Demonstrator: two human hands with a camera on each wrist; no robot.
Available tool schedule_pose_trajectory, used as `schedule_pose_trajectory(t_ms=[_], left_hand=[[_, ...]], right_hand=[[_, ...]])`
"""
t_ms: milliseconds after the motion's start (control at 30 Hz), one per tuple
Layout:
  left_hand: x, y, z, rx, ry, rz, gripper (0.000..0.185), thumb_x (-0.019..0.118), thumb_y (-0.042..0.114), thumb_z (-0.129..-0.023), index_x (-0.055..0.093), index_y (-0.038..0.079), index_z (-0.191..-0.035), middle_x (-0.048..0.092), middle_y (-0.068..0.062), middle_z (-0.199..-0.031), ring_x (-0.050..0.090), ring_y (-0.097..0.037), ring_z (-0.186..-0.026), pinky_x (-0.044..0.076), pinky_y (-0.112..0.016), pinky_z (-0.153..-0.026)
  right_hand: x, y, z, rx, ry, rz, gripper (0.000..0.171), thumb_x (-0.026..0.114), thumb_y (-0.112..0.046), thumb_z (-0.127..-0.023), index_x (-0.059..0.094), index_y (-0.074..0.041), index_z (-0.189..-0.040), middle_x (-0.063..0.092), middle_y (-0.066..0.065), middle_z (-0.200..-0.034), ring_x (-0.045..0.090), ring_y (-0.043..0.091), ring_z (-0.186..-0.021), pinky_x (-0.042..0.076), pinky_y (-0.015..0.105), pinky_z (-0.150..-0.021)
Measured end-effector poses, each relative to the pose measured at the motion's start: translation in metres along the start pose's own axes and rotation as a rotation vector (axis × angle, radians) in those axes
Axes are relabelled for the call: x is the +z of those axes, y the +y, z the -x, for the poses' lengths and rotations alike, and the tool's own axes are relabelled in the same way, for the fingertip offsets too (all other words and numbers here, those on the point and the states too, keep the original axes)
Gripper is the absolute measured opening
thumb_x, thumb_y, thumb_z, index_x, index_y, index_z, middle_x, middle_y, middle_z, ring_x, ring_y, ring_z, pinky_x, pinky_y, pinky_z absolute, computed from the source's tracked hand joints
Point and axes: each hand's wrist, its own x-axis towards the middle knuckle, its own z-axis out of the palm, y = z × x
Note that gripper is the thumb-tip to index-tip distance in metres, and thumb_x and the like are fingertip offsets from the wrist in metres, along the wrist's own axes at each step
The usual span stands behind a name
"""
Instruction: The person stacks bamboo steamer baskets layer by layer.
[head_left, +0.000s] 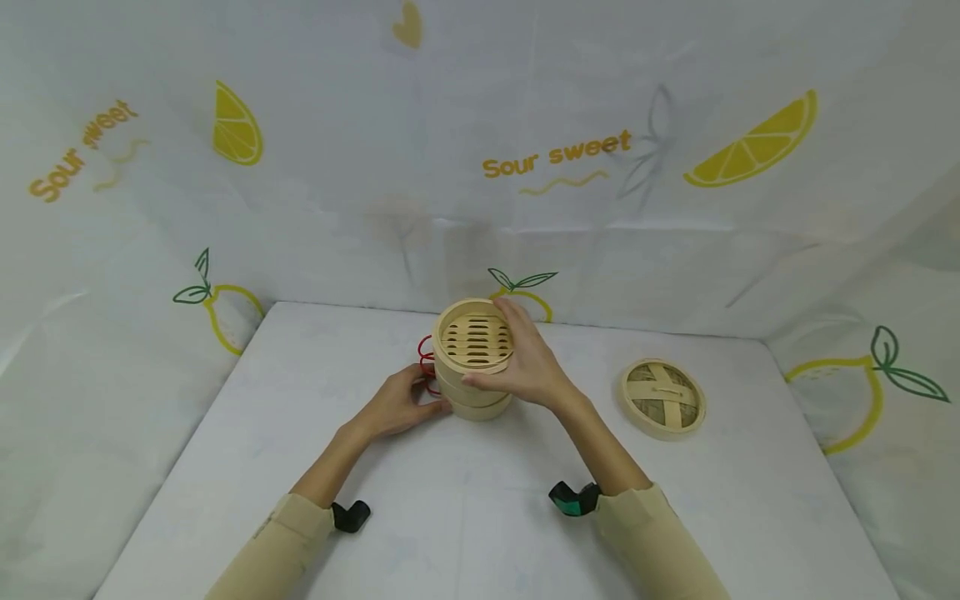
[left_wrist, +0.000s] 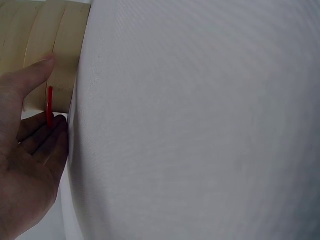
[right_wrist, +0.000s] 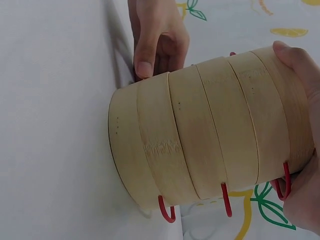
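A stack of bamboo steamer baskets (head_left: 471,385) stands on the white table, its slatted top tier (head_left: 476,340) facing up. From the right, my right hand (head_left: 531,365) grips the top tier, thumb on the near side and fingers round the far rim. My left hand (head_left: 394,407) holds the lower part from the left. Its thumb (left_wrist: 37,75) lies against the wall of a low tier, with the other fingers behind a red loop handle (left_wrist: 49,106). More red loops (right_wrist: 226,200) stick out from the tiers in the right wrist view.
A round bamboo lid (head_left: 663,398) with crossed strips and a small handle lies on the table (head_left: 480,517) to the right of the stack. White cloth (head_left: 337,192) printed with lemons and lettering hangs behind the table and along its sides.
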Motion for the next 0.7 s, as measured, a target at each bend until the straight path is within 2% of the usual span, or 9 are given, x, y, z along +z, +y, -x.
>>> schedule_pose_trajectory(t_ms=[400,533,667,700], left_hand=[[-0.001,0.0,0.0,-0.012,-0.011,0.008,0.064,0.09,0.031,-0.091,0.064,0.002,-0.142,0.072,-0.014,-0.141,0.068,-0.033,-0.137,0.055,-0.05,-0.12],[-0.001,0.0,0.0,-0.011,-0.007,0.011,0.064,0.091,0.03,-0.09,0.064,0.003,-0.141,0.073,-0.014,-0.14,0.068,-0.032,-0.137,0.055,-0.05,-0.12],[-0.001,0.002,0.001,-0.006,-0.003,0.014,0.063,0.091,0.029,-0.09,0.065,0.002,-0.14,0.073,-0.014,-0.139,0.069,-0.033,-0.135,0.056,-0.051,-0.119],[-0.002,0.002,0.001,-0.007,-0.002,0.013,0.063,0.091,0.029,-0.09,0.065,0.002,-0.14,0.073,-0.014,-0.139,0.069,-0.033,-0.135,0.056,-0.051,-0.119]], right_hand=[[-0.011,-0.004,0.01,-0.007,-0.038,0.008,0.126,0.096,-0.048,-0.08,0.021,-0.011,-0.174,0.021,0.017,-0.181,0.021,0.038,-0.17,0.026,0.07,-0.135],[-0.014,0.001,0.016,-0.015,-0.021,-0.011,0.123,0.096,-0.045,-0.081,0.023,-0.014,-0.174,0.023,0.01,-0.181,0.024,0.036,-0.169,0.033,0.069,-0.132],[-0.015,0.008,0.02,-0.053,0.013,-0.011,0.119,0.098,-0.039,-0.08,0.027,-0.011,-0.172,0.028,0.011,-0.179,0.031,0.036,-0.166,0.036,0.069,-0.131],[-0.016,0.009,0.021,-0.061,0.022,-0.004,0.118,0.097,-0.038,-0.081,0.028,-0.009,-0.172,0.03,0.012,-0.179,0.032,0.036,-0.165,0.033,0.07,-0.132]])
